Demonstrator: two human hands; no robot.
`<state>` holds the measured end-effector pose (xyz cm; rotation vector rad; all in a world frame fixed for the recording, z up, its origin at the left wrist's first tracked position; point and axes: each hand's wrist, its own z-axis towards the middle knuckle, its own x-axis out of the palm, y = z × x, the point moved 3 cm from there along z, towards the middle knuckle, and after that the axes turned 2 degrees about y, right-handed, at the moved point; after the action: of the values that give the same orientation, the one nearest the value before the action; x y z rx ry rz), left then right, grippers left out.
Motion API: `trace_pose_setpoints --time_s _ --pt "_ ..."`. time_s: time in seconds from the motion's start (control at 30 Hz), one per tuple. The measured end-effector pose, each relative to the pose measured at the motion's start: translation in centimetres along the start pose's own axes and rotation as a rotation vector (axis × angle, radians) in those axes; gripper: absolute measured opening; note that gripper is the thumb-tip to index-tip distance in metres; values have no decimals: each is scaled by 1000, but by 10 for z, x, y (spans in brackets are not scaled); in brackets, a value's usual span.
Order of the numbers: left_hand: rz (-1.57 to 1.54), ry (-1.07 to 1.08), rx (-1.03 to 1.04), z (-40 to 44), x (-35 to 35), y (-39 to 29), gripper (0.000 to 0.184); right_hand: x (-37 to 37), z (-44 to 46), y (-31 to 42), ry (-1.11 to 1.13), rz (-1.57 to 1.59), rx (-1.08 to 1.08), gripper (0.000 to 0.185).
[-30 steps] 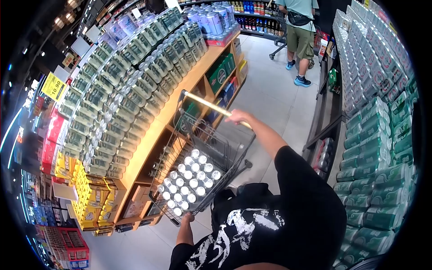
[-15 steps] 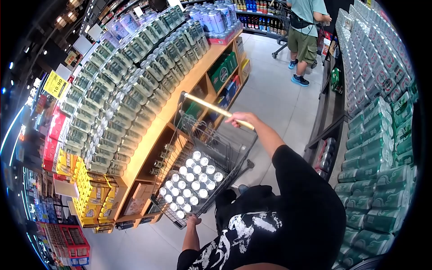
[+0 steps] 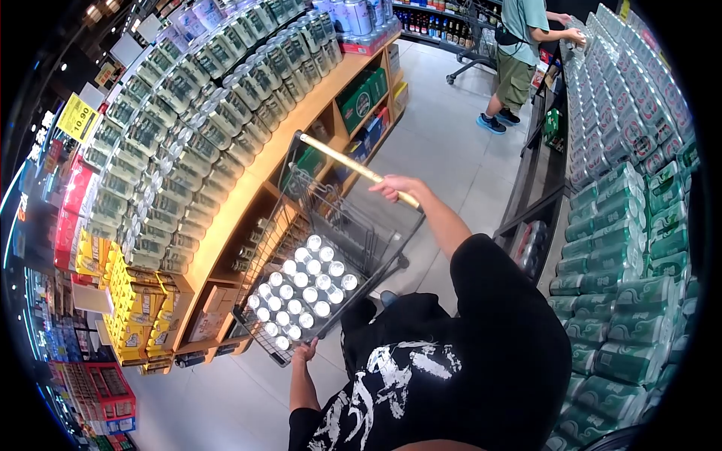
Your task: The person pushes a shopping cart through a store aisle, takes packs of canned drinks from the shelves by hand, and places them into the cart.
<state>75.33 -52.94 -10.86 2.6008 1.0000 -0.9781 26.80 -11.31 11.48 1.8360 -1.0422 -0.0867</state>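
A shopping cart (image 3: 347, 299) stands in front of me, carrying several packed white-topped cans (image 3: 301, 276) in its wire basket. My right hand (image 3: 397, 188) is closed around the cart's pale yellow handle bar (image 3: 342, 158), near the bar's right end. My left hand (image 3: 304, 350) is at the near front corner of the basket, fingers curled on its rim and partly hidden. Both hands touch only the cart.
A wooden shelf unit (image 3: 248, 154) stacked with cans (image 3: 162, 180) runs along the left, with yellow cartons (image 3: 139, 308) at its end. Green can packs (image 3: 613, 316) line the right. Ahead, a person in green shorts (image 3: 515, 75) stands near another cart (image 3: 474, 45).
The cart and both hands appear slightly further left and higher in view, as do the shelves. The person ahead has turned and reached toward the cans on the right.
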Motion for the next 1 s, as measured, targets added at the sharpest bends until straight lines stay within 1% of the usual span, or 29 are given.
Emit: trace_pose_setpoints --time_s 0.03,0.07,0.1,0.17,0.2,0.23,0.27,0.3,0.33,0.37,0.43,0.47,0.53,0.6,0.63,0.73,0.77,0.87,0.93,1.0 --pt "-25 104 -12 -10 -4 -5 95 2 -5 -2 -5 -5 -4 34" --pt "-50 207 -24 -34 -27 -23 93 4 -10 -3 -10 -10 -9 34" --pt "-105 291 -127 -65 -47 -46 93 5 -12 -5 -15 -14 -15 34" --pt "-33 151 -37 -33 -27 -25 95 5 -17 -9 -9 -3 -39 35" --pt "-4 79 1 -30 -20 -21 96 4 -15 -11 4 -1 -48 35" --pt "12 221 -106 -43 -30 -31 101 4 -17 -14 -4 15 -53 33" --pt "43 206 -74 -26 -17 -17 106 5 -19 -15 -7 29 -58 32" --pt "51 198 -91 -26 -14 -15 106 6 -20 -16 9 32 -51 33" --pt "62 191 -106 -27 -13 -14 106 9 -21 -18 -20 13 -57 33" --pt "46 122 -64 -28 -9 -13 106 9 -24 -19 -57 -5 -68 33" --pt "108 18 40 -28 -8 -15 105 10 -32 -21 -151 -66 -84 37" --pt "137 -35 88 -29 -8 -14 105 12 -36 -21 -162 -76 -83 37" --pt "128 0 46 -24 -6 -9 105 13 -42 -22 -168 -106 -83 39" --pt "96 55 3 -37 -12 -16 106 9 -46 -30 -188 -124 -86 41" --pt "119 23 38 -38 -13 -18 108 10 -51 -31 -194 -124 -88 42" --pt "126 41 -16 -55 -20 -29 109 18 -75 -31 -236 -163 -74 41" --pt "105 72 -34 -61 -24 -32 114 20 -84 -32 -242 -170 -71 40" --pt "96 122 -100 -65 -21 -34 118 10 -98 -45 -213 -145 -68 40" --pt "57 84 -61 -67 -18 -36 119 4 -103 -57 -189 -143 -87 39" --pt "53 72 -24 -67 -14 -38 119 2 -112 -64 -213 -131 -70 39"
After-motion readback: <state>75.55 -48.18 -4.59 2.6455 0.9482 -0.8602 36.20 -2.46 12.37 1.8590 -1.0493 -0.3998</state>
